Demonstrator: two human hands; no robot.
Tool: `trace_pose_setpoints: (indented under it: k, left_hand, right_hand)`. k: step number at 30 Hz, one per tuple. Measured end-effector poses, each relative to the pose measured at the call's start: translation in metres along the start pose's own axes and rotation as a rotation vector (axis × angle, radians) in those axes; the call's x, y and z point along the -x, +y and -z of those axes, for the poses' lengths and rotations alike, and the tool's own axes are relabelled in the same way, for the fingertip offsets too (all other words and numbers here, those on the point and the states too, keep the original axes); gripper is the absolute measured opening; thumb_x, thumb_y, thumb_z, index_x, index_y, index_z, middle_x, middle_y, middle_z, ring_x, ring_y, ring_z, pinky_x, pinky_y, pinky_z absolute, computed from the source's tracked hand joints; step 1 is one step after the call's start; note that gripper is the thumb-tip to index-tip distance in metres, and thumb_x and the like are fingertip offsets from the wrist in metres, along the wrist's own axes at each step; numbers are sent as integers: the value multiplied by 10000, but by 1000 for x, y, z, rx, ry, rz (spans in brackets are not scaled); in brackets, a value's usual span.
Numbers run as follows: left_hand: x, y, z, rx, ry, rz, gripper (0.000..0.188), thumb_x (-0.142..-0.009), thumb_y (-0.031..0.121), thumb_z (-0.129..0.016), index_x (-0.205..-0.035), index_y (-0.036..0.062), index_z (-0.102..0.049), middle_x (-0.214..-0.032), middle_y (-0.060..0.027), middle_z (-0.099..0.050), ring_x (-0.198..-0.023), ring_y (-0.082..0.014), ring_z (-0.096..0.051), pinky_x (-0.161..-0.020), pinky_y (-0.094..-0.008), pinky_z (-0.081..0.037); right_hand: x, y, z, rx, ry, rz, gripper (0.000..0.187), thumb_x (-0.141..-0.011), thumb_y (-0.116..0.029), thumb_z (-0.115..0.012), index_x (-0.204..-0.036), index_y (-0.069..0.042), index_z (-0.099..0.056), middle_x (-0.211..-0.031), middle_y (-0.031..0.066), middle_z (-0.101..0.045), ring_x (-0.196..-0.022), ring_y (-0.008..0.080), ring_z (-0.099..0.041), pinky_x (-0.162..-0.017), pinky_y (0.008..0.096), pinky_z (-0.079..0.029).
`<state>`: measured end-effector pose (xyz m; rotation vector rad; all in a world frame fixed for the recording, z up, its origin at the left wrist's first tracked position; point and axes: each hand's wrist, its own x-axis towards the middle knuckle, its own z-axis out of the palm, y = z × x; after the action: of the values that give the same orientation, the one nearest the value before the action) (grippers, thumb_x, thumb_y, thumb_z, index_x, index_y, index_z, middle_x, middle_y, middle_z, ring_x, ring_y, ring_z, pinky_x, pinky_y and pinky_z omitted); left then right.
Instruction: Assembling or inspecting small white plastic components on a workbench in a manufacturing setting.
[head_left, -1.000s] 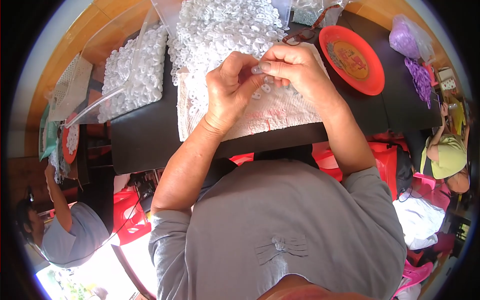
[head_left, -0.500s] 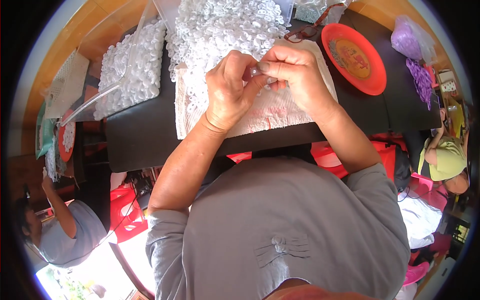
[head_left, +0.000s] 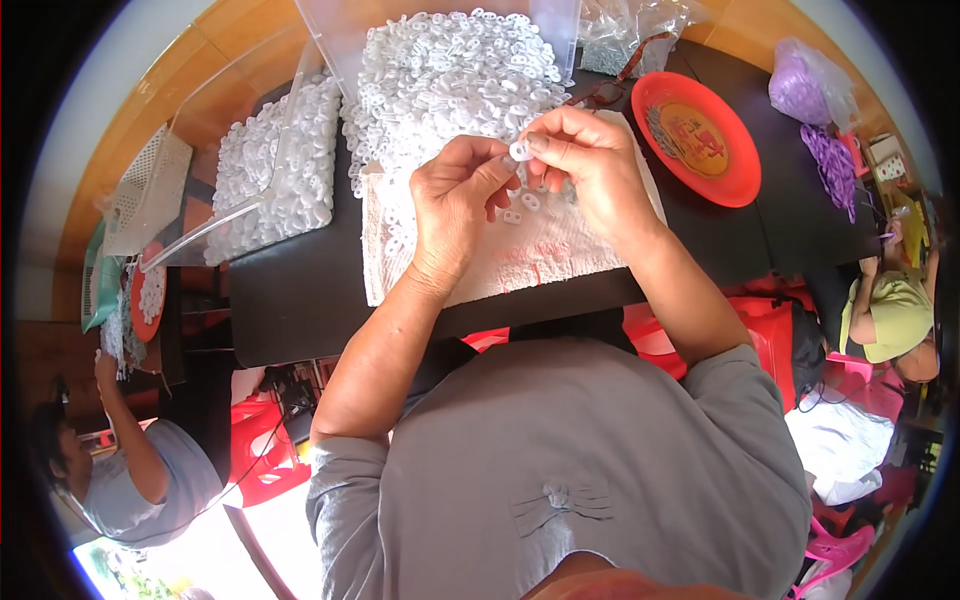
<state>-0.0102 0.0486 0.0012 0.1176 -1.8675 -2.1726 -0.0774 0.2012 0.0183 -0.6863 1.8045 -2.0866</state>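
Over the cream towel (head_left: 590, 250), my right hand (head_left: 595, 175) pinches a small white plastic piece with holes (head_left: 520, 150) between thumb and fingers. My left hand (head_left: 455, 195) is closed beside it, thumb tip against the forefinger and close to the piece's lower edge; what it grips is too small to make out. Below my fingertips, a few loose white pieces (head_left: 512, 216) lie on the towel. Beyond my hands spreads a large heap of the same pieces (head_left: 440, 80), spilling from a clear plastic bin (head_left: 325, 20).
Another clear bin (head_left: 205, 190) full of white pieces stands left. Right are an oval red plate (head_left: 735, 180) with small grey parts, eyeglasses (head_left: 600, 97) and a purple bundle (head_left: 828, 170). Other people sit at left (head_left: 150, 480) and right (head_left: 885, 310) of the dark table (head_left: 300, 320).
My fingers have shifted apart slightly, so the white piece shows more plainly at my right fingertips. Loose pieces on the towel have come into sight. The whole view has tilted a little.
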Motion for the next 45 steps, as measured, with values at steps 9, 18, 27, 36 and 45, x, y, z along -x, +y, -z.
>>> trace_pose_setpoints:
  k: [9,18,27,36,45]
  left_hand:
    - [1,4,-6,123,-40,15,90,-845,-1,-618,-931,-24,-610,-779,-103,-669,-582,-96,-558,-484,-217,-418]
    - [0,5,-3,298,-15,122,83,-819,-47,-610,-899,-36,-598,-716,-102,-633,-552,-123,-560,-463,-229,-414]
    - [6,-2,-2,41,27,-12,105,-833,-19,-701,-879,18,-615,-767,-46,-657,-591,-77,-559,-507,-211,-439]
    - [6,-6,-2,-264,-1,-207,137,-818,-53,-694,-912,25,-633,-810,17,-629,-728,-42,-570,-676,-196,-464]
    - [4,-8,0,-324,31,-304,106,-821,-27,-693,-901,20,-643,-751,14,-608,-675,-43,-535,-633,-199,-445]
  right_hand:
    - [1,4,-3,-10,7,17,75,-916,-91,-598,-926,-20,-620,-829,17,-641,-687,70,-576,-580,210,-420]
    - [-1,19,-9,322,15,453,102,-929,-47,-588,-1004,-4,-640,-853,7,-628,-721,36,-536,-602,191,-429]
    - [2,6,1,64,-87,125,84,-931,-77,-596,-998,-34,-625,-899,-1,-622,-731,38,-547,-594,198,-436]
    - [-46,-55,67,408,266,404,87,-888,-68,-599,-949,-30,-649,-806,-12,-613,-669,48,-541,-554,194,-418]
    - [-94,-77,90,235,172,129,113,-885,-90,-604,-919,12,-638,-744,32,-622,-630,74,-574,-549,197,-415]
